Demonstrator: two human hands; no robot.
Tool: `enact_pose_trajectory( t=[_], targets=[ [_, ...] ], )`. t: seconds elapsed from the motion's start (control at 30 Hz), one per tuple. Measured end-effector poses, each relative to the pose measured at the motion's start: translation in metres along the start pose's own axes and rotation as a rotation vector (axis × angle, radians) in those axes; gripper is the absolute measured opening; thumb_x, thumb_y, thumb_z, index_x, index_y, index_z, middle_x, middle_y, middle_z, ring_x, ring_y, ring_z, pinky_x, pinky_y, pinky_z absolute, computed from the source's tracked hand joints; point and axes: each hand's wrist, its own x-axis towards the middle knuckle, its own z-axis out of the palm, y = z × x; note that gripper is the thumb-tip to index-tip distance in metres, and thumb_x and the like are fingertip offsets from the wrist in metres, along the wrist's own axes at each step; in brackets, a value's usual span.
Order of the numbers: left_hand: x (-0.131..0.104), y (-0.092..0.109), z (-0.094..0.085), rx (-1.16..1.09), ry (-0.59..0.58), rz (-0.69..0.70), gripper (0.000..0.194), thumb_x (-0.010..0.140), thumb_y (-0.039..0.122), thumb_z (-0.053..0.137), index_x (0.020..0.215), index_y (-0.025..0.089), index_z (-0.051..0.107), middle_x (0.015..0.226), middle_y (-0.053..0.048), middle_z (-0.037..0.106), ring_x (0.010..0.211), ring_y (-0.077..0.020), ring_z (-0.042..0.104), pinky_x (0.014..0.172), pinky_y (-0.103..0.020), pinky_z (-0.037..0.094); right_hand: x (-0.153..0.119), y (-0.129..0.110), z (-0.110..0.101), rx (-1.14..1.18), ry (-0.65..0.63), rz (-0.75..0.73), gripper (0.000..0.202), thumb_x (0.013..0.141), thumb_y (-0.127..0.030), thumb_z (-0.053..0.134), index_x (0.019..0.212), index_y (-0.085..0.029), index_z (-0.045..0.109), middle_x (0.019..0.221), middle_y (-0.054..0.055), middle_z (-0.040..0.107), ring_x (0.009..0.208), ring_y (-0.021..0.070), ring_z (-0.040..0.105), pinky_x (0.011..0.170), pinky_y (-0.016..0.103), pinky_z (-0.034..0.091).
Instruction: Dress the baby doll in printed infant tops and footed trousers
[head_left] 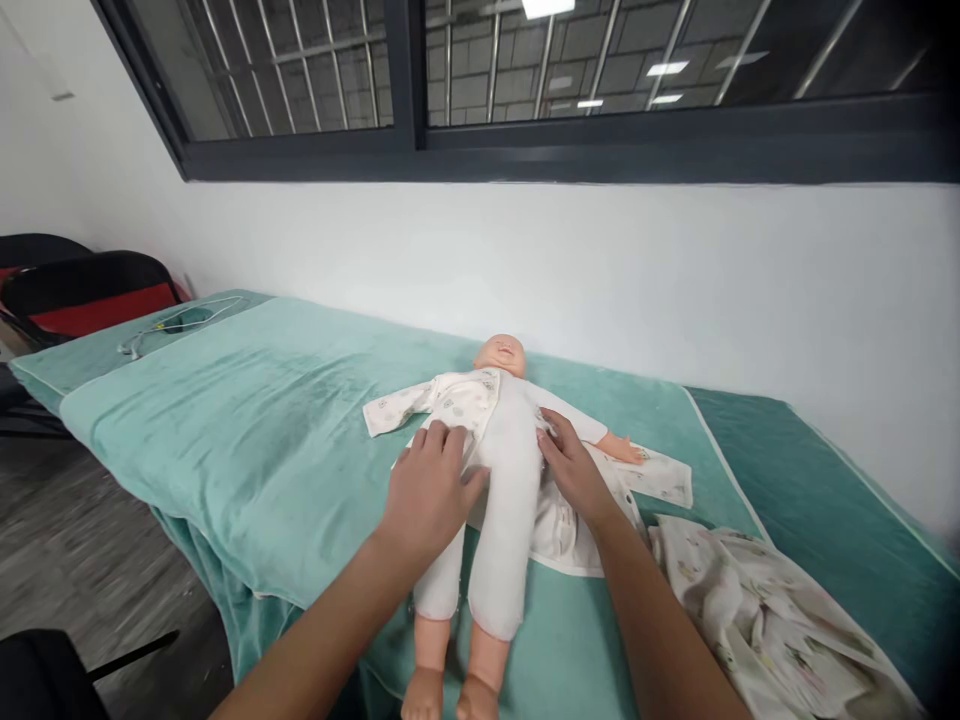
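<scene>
A baby doll (pixel 506 440) lies on its back, head toward the wall, dressed in white leggings and an undershirt. A patterned baby jacket (pixel 454 395) covers the arm and chest on the left side. The jacket's other half lies spread beside and partly under the doll, its empty sleeve (pixel 664 477) stretched to the right next to the doll's bare hand. My left hand (pixel 431 485) rests open over the jacket at the doll's waist, thumb apart. Against the torso's right side sits my right hand (pixel 571 465), fingers bent and apart from the thumb; its fingertips are partly hidden.
Green cloth covers the bed (pixel 225 430). A crumpled patterned cloth (pixel 757 620) lies near the front right. A coiled clear tube (pixel 184 322) is at the far left, near chairs (pixel 97 290). Behind the bed rises a white wall with a barred window (pixel 409 90).
</scene>
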Motion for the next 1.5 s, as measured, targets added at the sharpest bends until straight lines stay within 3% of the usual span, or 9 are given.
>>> enact_pose_trajectory(
  t=[0.2, 0.5, 0.57, 0.63, 0.77, 0.9, 1.1, 1.37, 1.5],
  targets=[
    [-0.02, -0.006, -0.003, 0.073, -0.106, -0.023, 0.027, 0.102, 0.023, 0.031, 0.104, 0.02, 0.058, 0.101, -0.008, 0.066, 0.093, -0.0261, 0.063, 0.069, -0.037, 0.048, 0.001, 0.004, 0.001, -0.005, 0.009, -0.009, 0.061, 0.092, -0.057, 0.049, 0.141, -0.022, 0.044, 0.154, 0.01, 0.044, 0.139, 0.0279, 0.044, 0.118, 0.043, 0.035],
    [-0.002, 0.028, -0.013, -0.529, -0.136, 0.094, 0.028, 0.101, 0.028, 0.036, 0.108, 0.022, 0.062, 0.108, -0.004, 0.07, 0.098, -0.0194, 0.065, 0.084, -0.033, 0.049, 0.002, 0.008, -0.001, -0.058, 0.031, -0.047, 0.058, 0.093, -0.056, 0.048, 0.14, -0.023, 0.046, 0.151, 0.01, 0.046, 0.139, 0.0268, 0.044, 0.119, 0.045, 0.032],
    [-0.002, 0.013, -0.007, -0.699, -0.128, 0.084, 0.026, 0.1, 0.029, 0.04, 0.107, 0.024, 0.064, 0.107, -0.002, 0.071, 0.098, -0.0167, 0.065, 0.087, -0.03, 0.05, 0.001, 0.006, -0.001, -0.051, 0.047, -0.027, 0.058, 0.092, -0.058, 0.049, 0.139, -0.023, 0.048, 0.15, 0.01, 0.048, 0.136, 0.0279, 0.047, 0.116, 0.046, 0.034],
    [-0.002, -0.016, 0.004, -0.764, -0.019, -0.003, 0.024, 0.099, 0.031, 0.042, 0.107, 0.024, 0.064, 0.108, -0.002, 0.07, 0.099, -0.0157, 0.065, 0.086, -0.028, 0.052, 0.0, 0.004, 0.0, -0.048, 0.077, -0.01, 0.057, 0.091, -0.059, 0.05, 0.136, -0.023, 0.052, 0.144, 0.011, 0.054, 0.129, 0.0289, 0.052, 0.111, 0.048, 0.038],
    [0.004, -0.092, 0.034, -0.367, 0.217, -0.205, 0.036, 0.094, 0.029, 0.048, 0.126, 0.019, 0.057, 0.131, -0.013, 0.06, 0.126, -0.0258, 0.053, 0.101, -0.04, 0.048, 0.001, 0.001, 0.004, -0.054, 0.211, -0.012, 0.051, 0.091, -0.058, 0.052, 0.125, -0.021, 0.06, 0.125, 0.011, 0.065, 0.113, 0.0279, 0.06, 0.101, 0.047, 0.044],
    [0.016, -0.139, 0.055, -0.002, 0.064, -0.349, 0.058, 0.093, 0.029, 0.046, 0.149, 0.016, 0.04, 0.153, -0.019, 0.043, 0.141, -0.0368, 0.039, 0.11, -0.056, 0.038, -0.001, -0.005, 0.006, -0.065, 0.36, -0.024, 0.041, 0.09, -0.052, 0.054, 0.114, -0.02, 0.064, 0.118, 0.011, 0.066, 0.108, 0.0259, 0.06, 0.096, 0.043, 0.046],
    [0.044, -0.162, 0.058, 0.073, -0.073, -0.331, 0.059, 0.095, 0.012, 0.026, 0.153, 0.016, 0.036, 0.152, -0.015, 0.049, 0.145, -0.0298, 0.038, 0.112, -0.052, 0.036, -0.003, -0.007, 0.006, -0.042, 0.379, -0.001, 0.037, 0.09, -0.049, 0.056, 0.111, -0.021, 0.065, 0.116, 0.01, 0.066, 0.107, 0.025, 0.06, 0.093, 0.04, 0.047],
    [0.065, -0.189, 0.055, 0.057, -0.021, -0.398, 0.062, 0.092, 0.008, 0.028, 0.151, 0.022, 0.041, 0.154, -0.01, 0.046, 0.136, -0.0332, 0.048, 0.105, -0.053, 0.043, 0.004, 0.002, -0.002, -0.15, 0.486, -0.012, 0.029, 0.084, -0.04, 0.056, 0.104, -0.019, 0.062, 0.112, 0.012, 0.063, 0.104, 0.0263, 0.059, 0.092, 0.043, 0.047],
    [0.061, -0.187, 0.056, 0.06, 0.033, -0.343, 0.067, 0.084, 0.002, 0.036, 0.148, 0.02, 0.047, 0.155, -0.01, 0.045, 0.143, -0.0308, 0.04, 0.11, -0.049, 0.04, 0.009, 0.013, -0.023, -0.366, 0.637, -0.073, 0.023, 0.078, -0.033, 0.053, 0.096, -0.02, 0.061, 0.109, 0.014, 0.063, 0.113, 0.0321, 0.053, 0.104, 0.052, 0.036]
  ],
)
